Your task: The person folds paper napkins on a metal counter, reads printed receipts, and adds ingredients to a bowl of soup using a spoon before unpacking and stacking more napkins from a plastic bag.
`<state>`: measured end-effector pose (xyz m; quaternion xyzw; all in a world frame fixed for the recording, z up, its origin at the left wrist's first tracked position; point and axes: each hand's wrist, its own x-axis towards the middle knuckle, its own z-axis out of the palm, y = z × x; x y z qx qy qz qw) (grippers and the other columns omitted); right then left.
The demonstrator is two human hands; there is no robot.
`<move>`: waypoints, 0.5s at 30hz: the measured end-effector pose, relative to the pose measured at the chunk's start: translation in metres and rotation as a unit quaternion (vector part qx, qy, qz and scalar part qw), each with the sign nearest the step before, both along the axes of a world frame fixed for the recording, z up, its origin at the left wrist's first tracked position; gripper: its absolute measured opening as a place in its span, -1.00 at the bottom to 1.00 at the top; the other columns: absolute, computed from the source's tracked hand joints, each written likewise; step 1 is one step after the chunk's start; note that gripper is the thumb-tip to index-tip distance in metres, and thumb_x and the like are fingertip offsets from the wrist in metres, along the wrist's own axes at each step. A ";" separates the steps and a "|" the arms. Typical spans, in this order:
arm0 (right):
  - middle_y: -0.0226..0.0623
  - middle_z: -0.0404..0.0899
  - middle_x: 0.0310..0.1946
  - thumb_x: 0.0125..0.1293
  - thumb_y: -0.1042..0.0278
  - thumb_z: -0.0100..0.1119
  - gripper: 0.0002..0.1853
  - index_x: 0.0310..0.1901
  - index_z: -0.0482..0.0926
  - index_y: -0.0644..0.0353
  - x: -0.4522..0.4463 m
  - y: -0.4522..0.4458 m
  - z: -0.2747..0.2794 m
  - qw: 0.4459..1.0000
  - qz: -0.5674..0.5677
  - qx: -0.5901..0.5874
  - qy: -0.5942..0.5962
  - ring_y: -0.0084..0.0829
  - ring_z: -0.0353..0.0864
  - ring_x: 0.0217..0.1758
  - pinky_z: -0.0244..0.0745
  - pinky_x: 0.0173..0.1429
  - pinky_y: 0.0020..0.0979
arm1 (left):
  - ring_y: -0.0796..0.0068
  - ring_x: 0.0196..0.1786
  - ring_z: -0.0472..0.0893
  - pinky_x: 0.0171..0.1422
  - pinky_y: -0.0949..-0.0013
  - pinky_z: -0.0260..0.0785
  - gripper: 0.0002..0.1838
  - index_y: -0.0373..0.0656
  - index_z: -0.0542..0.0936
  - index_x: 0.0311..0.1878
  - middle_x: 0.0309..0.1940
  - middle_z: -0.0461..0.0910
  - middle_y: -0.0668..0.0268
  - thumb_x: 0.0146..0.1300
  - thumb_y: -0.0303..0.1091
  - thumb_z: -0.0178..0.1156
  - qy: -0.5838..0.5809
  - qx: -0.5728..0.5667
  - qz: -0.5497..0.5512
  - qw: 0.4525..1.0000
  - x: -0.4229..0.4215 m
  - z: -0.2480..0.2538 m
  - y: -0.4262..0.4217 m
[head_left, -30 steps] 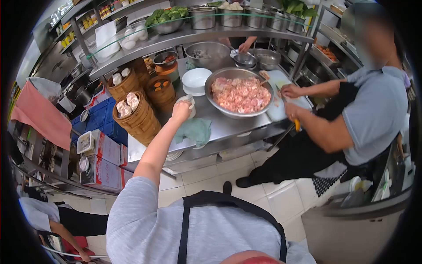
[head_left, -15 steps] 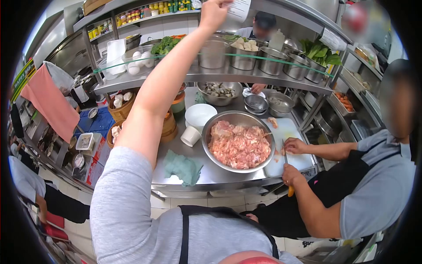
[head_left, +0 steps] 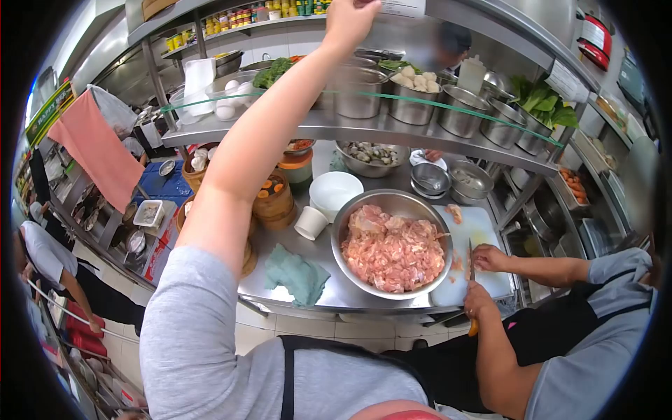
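Note:
My left hand (head_left: 350, 24) is raised to the upper rail at the top of the view. Its fingers are closed at the left edge of a printed paper slip (head_left: 402, 7); the frame's top edge cuts off part of them. My right hand is out of sight. Below my arm, a large steel bowl (head_left: 339, 264) holds pieces of raw meat (head_left: 392, 248). Left of it are a white bowl (head_left: 334, 189), a tipped white cup (head_left: 311, 222) and a crumpled green cloth (head_left: 294, 274).
At right, a co-worker's hands (head_left: 480, 297) hold a knife (head_left: 471, 262) over a white cutting board (head_left: 504, 285). The shelf (head_left: 420, 138) carries eggs (head_left: 234, 91), broccoli (head_left: 273, 72) and steel pots (head_left: 462, 115). Bamboo steamers (head_left: 274, 206) stand at left. Another person faces me behind the shelf.
The view has turned slightly left, and things sit further right and lower in it. The paper slip, tilted before, now looks straighter along the rail. My left hand stays raised beside it.

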<state>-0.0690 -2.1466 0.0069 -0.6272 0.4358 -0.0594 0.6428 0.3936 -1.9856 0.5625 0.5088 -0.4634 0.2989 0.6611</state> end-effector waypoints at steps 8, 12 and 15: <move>-0.11 0.57 -0.33 0.23 0.08 -0.03 -0.70 -0.27 0.52 0.16 0.030 -0.023 0.129 0.987 -0.003 0.128 -0.100 -0.21 0.56 -0.19 0.41 -0.14 -0.22 | 0.41 0.01 0.49 0.14 0.33 0.31 -0.73 -0.28 0.57 -0.11 -0.09 0.55 0.19 0.16 -0.33 0.21 0.009 0.372 -0.100 0.923 -0.087 -0.113 0.224; -0.09 0.56 -0.35 0.26 0.08 -0.09 -0.69 -0.31 0.50 0.15 0.015 0.002 0.134 0.973 0.062 0.213 -0.065 -0.20 0.55 -0.21 0.40 -0.17 -0.19 | 0.34 -0.06 0.53 0.04 0.30 0.36 -0.65 -0.22 0.54 -0.04 -0.12 0.54 0.19 0.16 -0.25 0.24 0.076 0.513 -0.183 0.835 -0.134 -0.184 0.367; -0.10 0.54 -0.31 0.31 0.08 -0.20 -0.66 -0.24 0.50 0.15 -0.028 -0.099 0.006 0.975 -0.098 -0.173 0.103 -0.33 0.53 -0.20 0.41 -0.17 -0.29 | 0.30 -0.03 0.53 0.09 0.29 0.36 -0.60 -0.22 0.50 0.04 -0.10 0.54 0.22 0.18 -0.22 0.22 0.244 0.561 -0.057 0.789 -0.182 -0.246 0.476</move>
